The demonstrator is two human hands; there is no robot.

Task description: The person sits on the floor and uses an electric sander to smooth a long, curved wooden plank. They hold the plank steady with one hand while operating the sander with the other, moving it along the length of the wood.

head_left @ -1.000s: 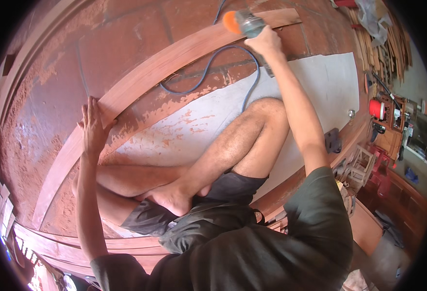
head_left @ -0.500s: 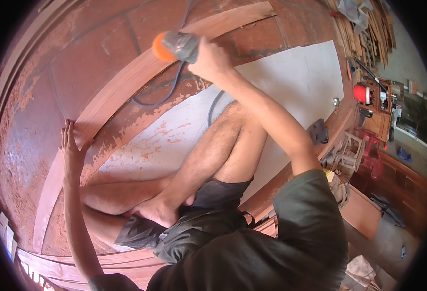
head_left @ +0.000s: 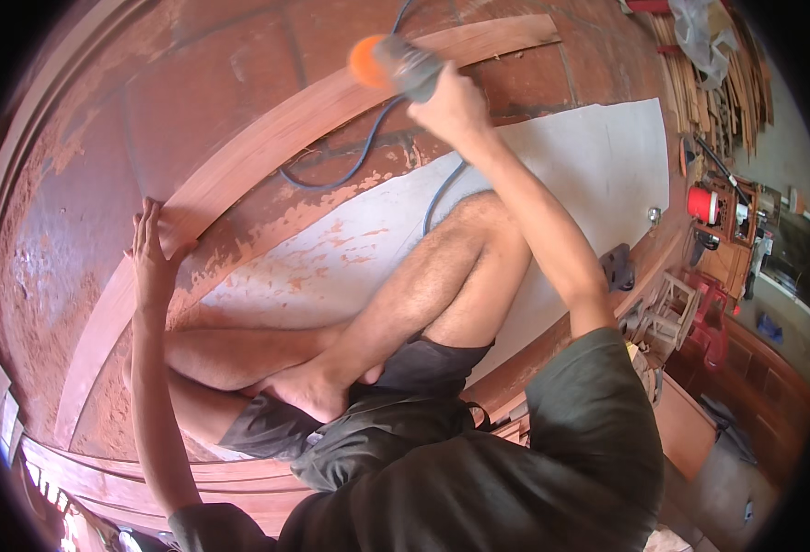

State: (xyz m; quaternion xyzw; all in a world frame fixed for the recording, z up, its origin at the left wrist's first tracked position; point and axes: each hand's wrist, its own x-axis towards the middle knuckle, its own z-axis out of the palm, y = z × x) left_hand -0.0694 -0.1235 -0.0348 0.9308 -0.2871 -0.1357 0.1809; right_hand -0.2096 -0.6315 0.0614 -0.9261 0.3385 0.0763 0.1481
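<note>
A long wooden board (head_left: 271,133), bowed by the lens, lies on the tiled floor in front of me. My right hand (head_left: 456,106) is closed around the grey body of a power sander (head_left: 412,69), blurred by motion. Its round orange end is over the board's far part. My left hand (head_left: 154,253) clasps the board nearer to me, fingers over its far edge and thumb at its near side. A blue cord (head_left: 364,158) loops on the floor below the sander. Whether the disc touches the wood cannot be made out.
Under my bent legs lies a white sheet (head_left: 580,156) strewn with reddish sawdust. Several planks (head_left: 239,474) lie at lower left. To the right are stacked wood strips (head_left: 704,92), a red container (head_left: 702,204), a red plastic stool (head_left: 713,322) and a wooden frame (head_left: 667,308).
The sander has moved farther right along the board in my right hand. My left hand keeps its place on the board. The whole view has shifted a little.
</note>
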